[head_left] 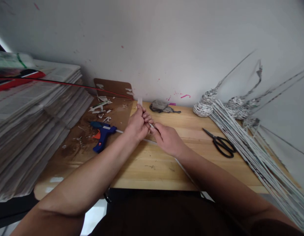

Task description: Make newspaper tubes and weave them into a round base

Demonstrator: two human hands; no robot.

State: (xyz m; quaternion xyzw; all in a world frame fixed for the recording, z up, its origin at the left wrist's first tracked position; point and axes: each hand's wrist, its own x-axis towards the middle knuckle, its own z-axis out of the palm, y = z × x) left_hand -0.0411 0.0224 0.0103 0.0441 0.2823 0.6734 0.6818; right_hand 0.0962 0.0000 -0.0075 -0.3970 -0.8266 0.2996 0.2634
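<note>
Our hands meet over the wooden table. Left hand: fingers curled shut on a thin pale paper strip, its end poking up past the thumb. Right hand: thumb and fingers pinched at the strip's rolled part, just beside the left. Blue glue gun to our left; black scissors right, beside a bundle of paper sticks.

Bare wood gives me passage right as far as the scissors; leftward, the glue gun blocks me.
</note>
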